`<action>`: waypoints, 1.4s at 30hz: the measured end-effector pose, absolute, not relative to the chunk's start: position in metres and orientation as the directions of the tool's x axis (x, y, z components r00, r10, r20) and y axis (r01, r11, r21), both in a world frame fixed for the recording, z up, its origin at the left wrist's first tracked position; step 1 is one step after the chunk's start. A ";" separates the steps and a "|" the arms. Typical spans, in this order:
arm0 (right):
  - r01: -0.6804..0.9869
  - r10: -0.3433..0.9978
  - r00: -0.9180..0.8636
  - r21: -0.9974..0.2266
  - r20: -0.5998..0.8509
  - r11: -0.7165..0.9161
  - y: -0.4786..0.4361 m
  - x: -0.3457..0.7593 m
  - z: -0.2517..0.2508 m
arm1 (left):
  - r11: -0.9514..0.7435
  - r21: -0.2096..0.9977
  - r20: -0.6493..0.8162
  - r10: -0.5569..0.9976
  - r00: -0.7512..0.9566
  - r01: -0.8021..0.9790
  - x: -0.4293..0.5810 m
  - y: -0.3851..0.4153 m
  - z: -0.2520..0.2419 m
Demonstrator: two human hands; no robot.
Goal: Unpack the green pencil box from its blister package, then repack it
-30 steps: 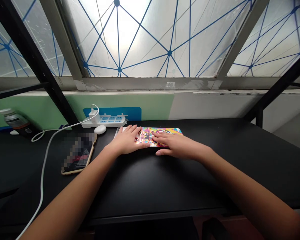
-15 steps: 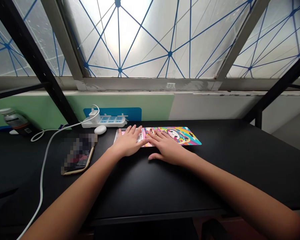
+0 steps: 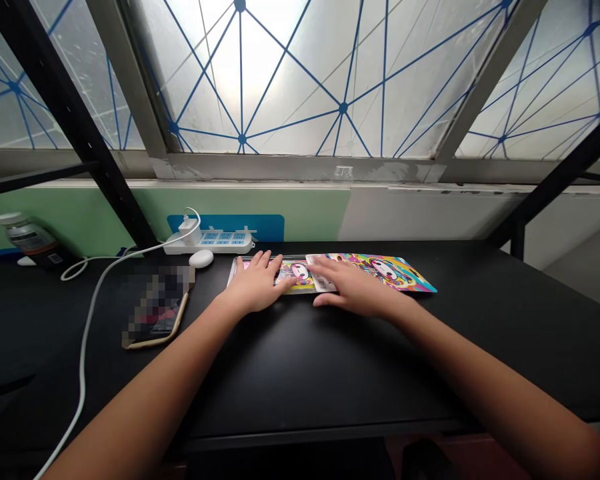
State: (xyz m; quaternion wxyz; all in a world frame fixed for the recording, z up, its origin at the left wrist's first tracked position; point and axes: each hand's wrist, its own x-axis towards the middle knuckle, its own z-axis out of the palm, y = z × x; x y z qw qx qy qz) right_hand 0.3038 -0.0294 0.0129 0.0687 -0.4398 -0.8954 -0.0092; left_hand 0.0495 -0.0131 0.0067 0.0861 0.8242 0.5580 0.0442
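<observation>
A flat case [image 3: 300,273] with a bright cartoon print lies on the black desk [image 3: 300,373] near the wall. My left hand [image 3: 254,285] lies flat on its left end with the fingers spread. A colourful printed sleeve or card [image 3: 395,272] sticks out to the right of the case, partly slid off it. Resting flat on that sleeve is my right hand [image 3: 353,288], fingers stretched out and thumb on the desk.
A phone [image 3: 156,310] lies left of my left hand, with a white cable [image 3: 87,327] running past it to a charger in the power strip [image 3: 207,241] at the wall. A small white oval object [image 3: 201,258] and a bottle [image 3: 27,237] sit further left.
My right hand has slid the colourful sleeve to the right, off the case, while my left hand has stayed flat on the case's left end.
</observation>
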 end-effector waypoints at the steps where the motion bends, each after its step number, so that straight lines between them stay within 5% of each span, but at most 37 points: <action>1: 0.779 0.775 -0.617 -0.027 0.137 0.626 -0.031 0.295 0.006 | -0.361 0.191 -0.028 0.928 0.372 0.913 0.048 -0.012 0.007; 15: 0.720 0.726 -0.665 -0.109 0.173 0.685 -0.008 0.316 -0.006 | -0.311 0.209 -0.156 0.925 0.345 0.927 0.007 0.014 0.013; 24: 0.834 0.775 -0.527 0.034 0.349 0.551 -0.018 0.337 0.037 | -0.338 0.235 -0.026 0.935 0.353 0.911 0.011 0.015 0.009; 28: 0.819 0.678 -0.542 0.132 0.497 0.559 -0.054 0.296 0.057 | -0.342 0.254 0.055 0.939 0.339 0.905 0.017 0.016 0.003; 33: 0.575 0.492 -0.809 0.258 0.323 0.776 -0.106 0.217 0.026 | -0.338 0.274 0.126 0.941 0.314 0.901 0.018 0.019 0.000; 42: 0.504 0.507 -0.792 -0.106 0.339 0.857 -0.071 0.153 -0.025 | -0.363 0.242 0.171 0.929 0.329 0.900 0.024 0.019 -0.005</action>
